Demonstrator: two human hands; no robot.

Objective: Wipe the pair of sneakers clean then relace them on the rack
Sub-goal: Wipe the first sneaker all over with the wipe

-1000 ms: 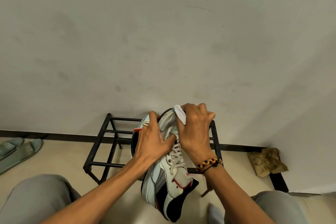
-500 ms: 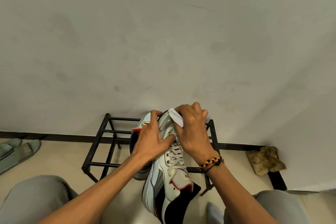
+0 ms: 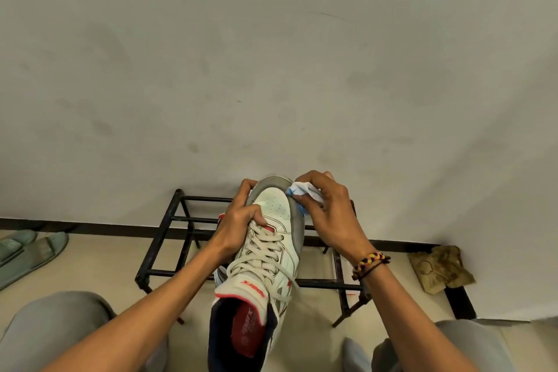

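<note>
Rolled upright, sneaker (image 3: pixel 265 254) sits gripped by left hand (image 3: pixel 238 220), right hand (image 3: pixel 329 214) pinching cloth (image 3: pixel 302 192) against its toe

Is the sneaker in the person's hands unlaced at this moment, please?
No, the sneaker is laced up its front, while the left hand grips its toe area and the right hand presses a wipe to its side.

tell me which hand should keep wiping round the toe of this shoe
Right. The right hand already holds the cloth against the toe edge of the shoe, while the left hand grips the shoe's other side, steadying it.
</note>
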